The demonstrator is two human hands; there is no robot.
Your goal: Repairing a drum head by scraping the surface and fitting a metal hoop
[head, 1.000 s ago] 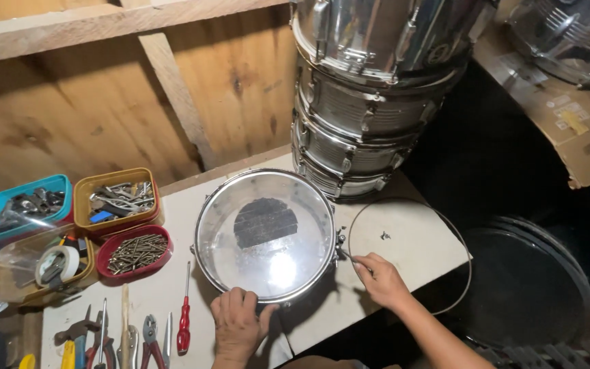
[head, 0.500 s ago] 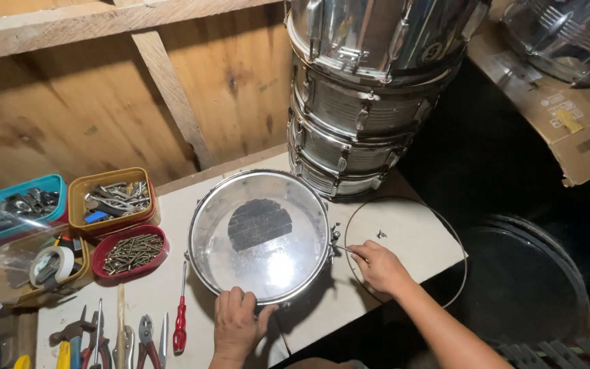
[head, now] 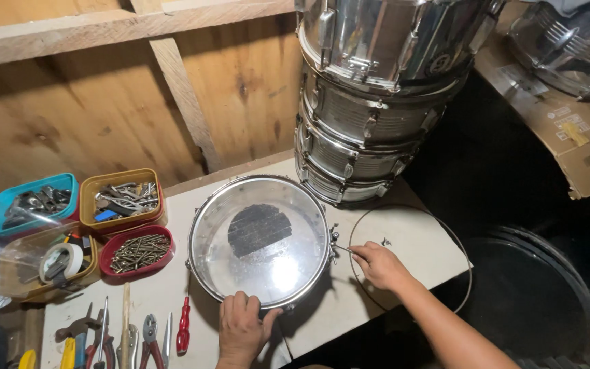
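Note:
A chrome snare drum with a clear head and a dark patch in its middle lies flat on the white bench. My left hand grips the drum's near rim. My right hand pinches a thin metal rod at the drum's right side, by the lugs. A thin wire hoop lies on the bench around my right hand. A few small screws sit just beyond its fingers.
A stack of chrome drums stands behind. At the left sit a teal tray, a yellow tray of parts, a red tray of screws, a tape roll, a red screwdriver and pliers. Dark drum heads lie lower right.
The view has shifted slightly; my right hand has edged left toward the drum's side, rod tip at the lugs. My left hand stays on the near rim.

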